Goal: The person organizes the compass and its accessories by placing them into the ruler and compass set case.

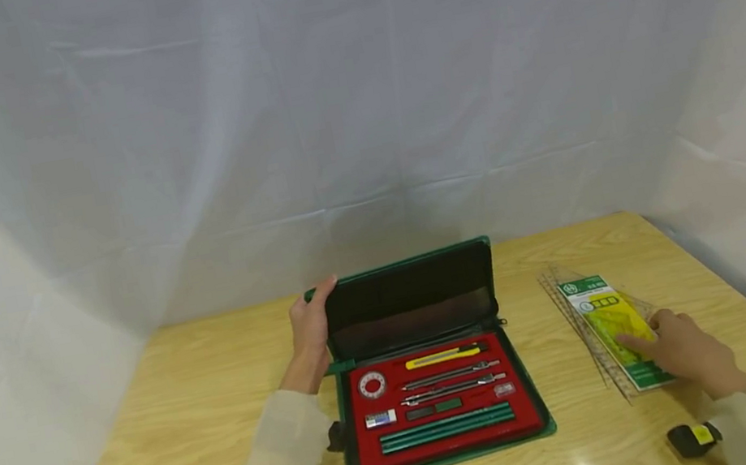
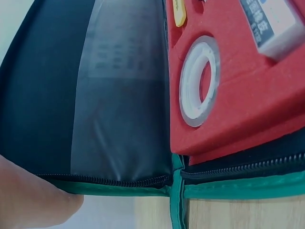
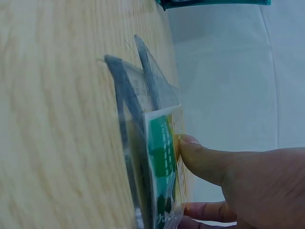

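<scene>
A green zip case (image 1: 449, 462) lies open on the table with its lid (image 1: 406, 297) raised. My left hand (image 1: 309, 327) grips the lid's upper left corner, thumb over the edge. Set in the case's red insert (image 2: 238, 90) are a roll of tape (image 1: 371, 385), a yellow utility knife (image 1: 441, 356), compasses (image 1: 451, 390), an eraser (image 1: 380, 419) and green pencils (image 1: 446, 427). To the right, my right hand (image 1: 692, 348) pinches a green-and-yellow packet (image 1: 595, 302), thumb on its face and fingers at its side. Clear set squares (image 3: 128, 81) lie beneath the packet.
The wooden table (image 1: 227, 421) ends at a right edge near my right hand. White cloth (image 1: 352, 104) hangs behind and on both sides. Black camera mounts (image 1: 691, 440) sit at my wrists.
</scene>
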Action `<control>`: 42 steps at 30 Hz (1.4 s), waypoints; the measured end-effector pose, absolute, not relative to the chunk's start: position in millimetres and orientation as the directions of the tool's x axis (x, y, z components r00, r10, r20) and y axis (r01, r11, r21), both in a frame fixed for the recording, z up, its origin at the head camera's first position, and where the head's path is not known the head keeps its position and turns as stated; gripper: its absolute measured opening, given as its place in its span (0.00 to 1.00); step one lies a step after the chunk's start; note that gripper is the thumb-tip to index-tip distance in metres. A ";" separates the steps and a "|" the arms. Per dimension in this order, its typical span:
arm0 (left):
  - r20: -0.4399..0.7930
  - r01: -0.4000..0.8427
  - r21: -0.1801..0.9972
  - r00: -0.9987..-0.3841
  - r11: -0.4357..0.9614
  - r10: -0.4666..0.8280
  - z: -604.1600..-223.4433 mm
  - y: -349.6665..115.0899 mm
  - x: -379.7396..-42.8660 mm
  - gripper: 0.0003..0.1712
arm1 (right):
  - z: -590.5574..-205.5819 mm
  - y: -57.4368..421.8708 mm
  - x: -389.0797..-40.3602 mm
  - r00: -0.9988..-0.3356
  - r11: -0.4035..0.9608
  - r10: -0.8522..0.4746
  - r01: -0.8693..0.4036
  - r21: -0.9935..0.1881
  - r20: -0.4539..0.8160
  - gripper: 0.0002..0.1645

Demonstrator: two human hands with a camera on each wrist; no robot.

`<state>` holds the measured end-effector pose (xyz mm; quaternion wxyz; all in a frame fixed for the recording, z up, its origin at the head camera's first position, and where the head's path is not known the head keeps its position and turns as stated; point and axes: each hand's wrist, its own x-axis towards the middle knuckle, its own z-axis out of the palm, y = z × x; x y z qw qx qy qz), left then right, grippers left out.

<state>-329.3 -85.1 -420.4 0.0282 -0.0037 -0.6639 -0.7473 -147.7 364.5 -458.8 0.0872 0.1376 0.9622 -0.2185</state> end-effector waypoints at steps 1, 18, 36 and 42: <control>0.050 0.055 0.991 -0.998 -0.118 -0.042 -421.2 -84.8 -329.0 0.29 | -459.0 364.9 -147.5 -0.950 0.866 0.224 0.297 -0.402 -0.219 0.57; 0.085 0.085 0.984 -0.996 -0.156 -0.011 -421.4 -78.7 -325.7 0.27 | -468.7 377.6 -148.0 -0.945 0.792 0.313 0.317 -0.522 -0.100 0.45; 0.076 0.079 0.984 -0.997 -0.163 -0.022 -425.2 -74.1 -326.6 0.26 | -460.8 336.8 -172.4 -0.860 0.533 0.185 -0.318 -0.784 0.475 0.18; 0.105 0.107 0.981 -0.994 -0.160 -0.020 -418.2 -71.7 -319.0 0.26 | -440.2 299.7 -192.4 -0.876 0.470 0.015 -0.420 -0.776 0.483 0.17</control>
